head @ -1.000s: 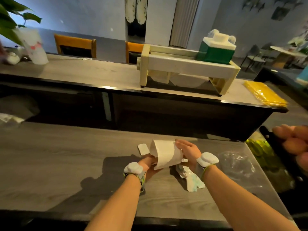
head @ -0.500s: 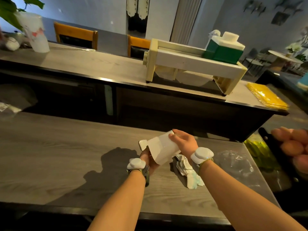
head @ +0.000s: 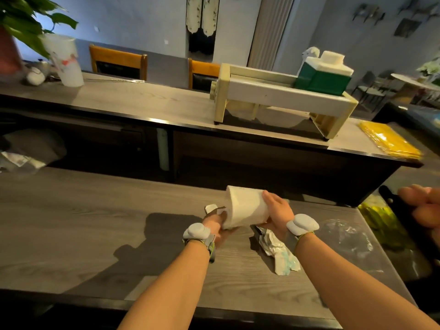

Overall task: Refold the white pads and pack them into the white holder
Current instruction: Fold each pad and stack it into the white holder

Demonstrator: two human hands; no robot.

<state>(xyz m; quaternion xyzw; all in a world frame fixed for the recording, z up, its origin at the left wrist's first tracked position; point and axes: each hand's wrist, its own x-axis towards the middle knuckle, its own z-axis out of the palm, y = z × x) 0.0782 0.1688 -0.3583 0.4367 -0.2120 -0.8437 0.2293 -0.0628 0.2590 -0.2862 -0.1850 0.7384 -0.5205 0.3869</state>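
Note:
A white pad (head: 245, 207) is curled into a loose roll and held just above the grey wooden table (head: 83, 234). My left hand (head: 215, 222) grips its lower left end from underneath. My right hand (head: 277, 213) clasps its right end, fingers over the top. A small white tab (head: 210, 207) lies on the table just left of the roll. A crumpled white wrapper with pale blue print (head: 279, 253) lies on the table under my right wrist. I cannot tell which object is the white holder.
A clear plastic bag (head: 345, 236) lies on the table to the right. Another person's hand (head: 423, 206) shows at the right edge. Behind stands a second counter with a cream rack (head: 281, 96), a green-and-white box (head: 323, 75) and a yellow stack (head: 388, 141).
The pad has gone from a flatter, tilted sheet half a second ago to a rounded roll. Both hands stay on it and have lifted it slightly.

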